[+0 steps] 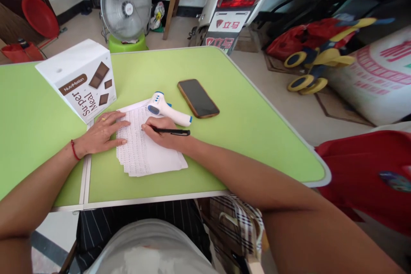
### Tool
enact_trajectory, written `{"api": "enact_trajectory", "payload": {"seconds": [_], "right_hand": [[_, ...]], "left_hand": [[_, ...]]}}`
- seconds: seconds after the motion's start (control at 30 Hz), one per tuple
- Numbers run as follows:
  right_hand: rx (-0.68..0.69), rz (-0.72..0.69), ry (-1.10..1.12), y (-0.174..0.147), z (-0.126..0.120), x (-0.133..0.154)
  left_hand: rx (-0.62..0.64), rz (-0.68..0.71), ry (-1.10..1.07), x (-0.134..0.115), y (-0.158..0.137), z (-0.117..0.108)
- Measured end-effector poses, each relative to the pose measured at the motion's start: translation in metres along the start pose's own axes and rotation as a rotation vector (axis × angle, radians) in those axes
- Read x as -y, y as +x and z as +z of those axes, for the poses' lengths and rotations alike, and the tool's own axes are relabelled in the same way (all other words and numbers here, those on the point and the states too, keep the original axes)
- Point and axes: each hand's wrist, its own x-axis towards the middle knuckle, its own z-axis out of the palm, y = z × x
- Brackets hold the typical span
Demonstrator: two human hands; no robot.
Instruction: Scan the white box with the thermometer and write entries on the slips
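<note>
My right hand is closed around a black pen, its tip hidden by my fingers over the paper. Under it lies a stack of paper sheets, the left part filled with small handwriting and the right part blank. Fingers spread, my left hand rests on the sheets' left edge. A white and blue infrared thermometer lies across the top of the paper, just beyond my right hand. Farther right, a smartphone in a brown case lies screen up, dark.
A white "Super Meal" box stands on the green folding table, behind my left hand. Beyond the table are a fan on a green stool and a white scooter. A red chair is at the right.
</note>
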Motion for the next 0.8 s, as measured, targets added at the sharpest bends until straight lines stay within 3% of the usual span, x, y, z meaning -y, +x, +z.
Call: {"api": "enact_trajectory", "payload": {"seconds": [0.47,0.8], "right_hand": [[0.061,-0.145,-0.083,-0.0062,-0.0019,-0.0031],[0.021,-0.275,-0.159,-0.006,-0.0014,-0.0014]], "left_hand": [[-0.009,-0.04,-0.058,-0.0037,-0.0045,0.0003],[0.027,-0.075,-0.072,-0.0039,-0.0048,-0.0018]]}}
